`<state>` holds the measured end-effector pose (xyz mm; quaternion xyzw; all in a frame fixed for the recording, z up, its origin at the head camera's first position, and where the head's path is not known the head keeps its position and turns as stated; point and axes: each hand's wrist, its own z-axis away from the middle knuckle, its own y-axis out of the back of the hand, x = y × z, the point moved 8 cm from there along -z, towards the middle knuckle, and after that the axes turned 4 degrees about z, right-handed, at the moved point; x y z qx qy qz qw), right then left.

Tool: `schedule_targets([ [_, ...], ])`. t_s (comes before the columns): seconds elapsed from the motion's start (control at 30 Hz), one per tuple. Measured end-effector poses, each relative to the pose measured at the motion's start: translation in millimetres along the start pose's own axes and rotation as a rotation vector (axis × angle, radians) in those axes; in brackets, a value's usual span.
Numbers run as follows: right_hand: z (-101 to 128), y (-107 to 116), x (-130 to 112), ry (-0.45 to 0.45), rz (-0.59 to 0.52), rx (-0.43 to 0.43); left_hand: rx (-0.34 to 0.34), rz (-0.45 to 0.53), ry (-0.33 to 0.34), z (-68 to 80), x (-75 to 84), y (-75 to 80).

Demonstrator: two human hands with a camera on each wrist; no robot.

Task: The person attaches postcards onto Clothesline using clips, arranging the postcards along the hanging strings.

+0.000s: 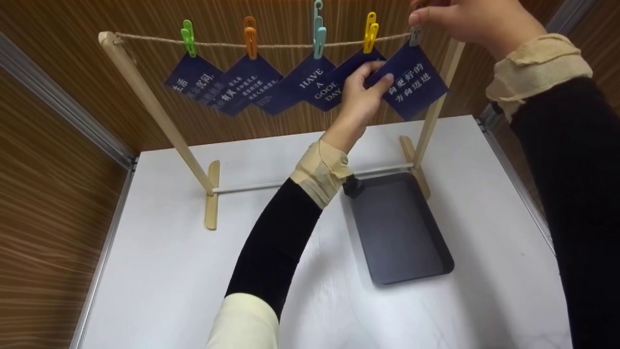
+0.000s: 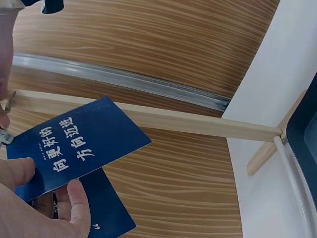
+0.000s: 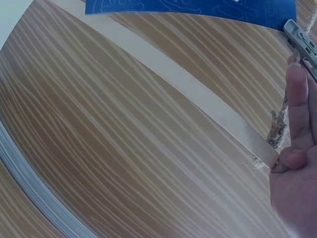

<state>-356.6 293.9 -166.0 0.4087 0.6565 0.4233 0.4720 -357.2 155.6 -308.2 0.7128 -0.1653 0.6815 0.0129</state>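
The rightmost blue card (image 1: 411,80) hangs at the right end of the rope (image 1: 290,45), just beside the right post of the wooden rack (image 1: 438,104) and overlapping the card under the yellow peg (image 1: 370,31). The left hand (image 1: 361,94) pinches this card's lower left edge between thumb and fingers, while the right hand (image 1: 465,19) has thumb and fingers closed on the grey peg (image 1: 415,35) at the card's top corner. To do this step well, the person likely needs to keep the card steady and flat with the left hand, so that it neither slips nor bends, and to squeeze the peg squarely with the right so its mouth sits over both rope and card corner. The black tray (image 1: 397,228) lies on the white table (image 1: 169,271) below, well apart from both hands.
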Motion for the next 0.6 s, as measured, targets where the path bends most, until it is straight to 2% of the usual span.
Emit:
schedule_targets([
  [0.2,-2.8,-1.5,-1.0,-0.022,0.018,-0.015,0.004,-0.006,-0.019,0.2,1.9,-1.0],
  [0.33,-3.6,-4.3,0.0,-0.026,0.052,-0.020,0.008,-0.024,-0.005,2.1,-0.3,-2.2],
  [0.5,-1.3,-4.6,2.7,-0.014,0.099,0.051,0.011,-0.032,0.015,3.9,-7.0,1.0],
  [0.6,1.7,-3.8,3.0,0.024,0.102,0.119,-0.006,-0.070,0.023,4.4,-12.7,7.8],
])
